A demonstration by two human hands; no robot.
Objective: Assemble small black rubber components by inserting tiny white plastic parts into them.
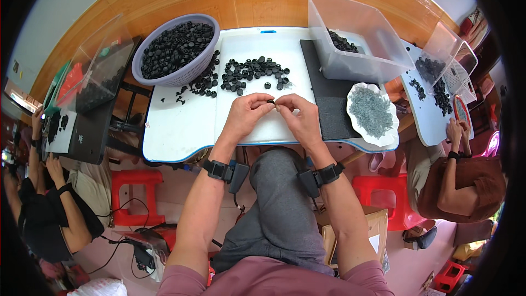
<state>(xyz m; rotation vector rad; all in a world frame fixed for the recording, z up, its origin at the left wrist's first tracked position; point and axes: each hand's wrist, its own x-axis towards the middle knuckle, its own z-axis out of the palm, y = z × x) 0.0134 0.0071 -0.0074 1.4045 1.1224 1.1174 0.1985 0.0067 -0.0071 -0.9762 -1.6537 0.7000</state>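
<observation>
A: Readable text, any surface?
B: None can be read.
A: Blue mark [268,32], far edge of the counter [181,126]?
B: Too small; no characters resolved.
A: White patch [374,242] on the carton [379,221]?
B: Cannot tell whether printed; nothing legible there.

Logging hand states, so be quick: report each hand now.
Left hand: closed, pinching a small black piece.
Right hand: fingertips at the same piece; whether gripping cannot be told.
</observation>
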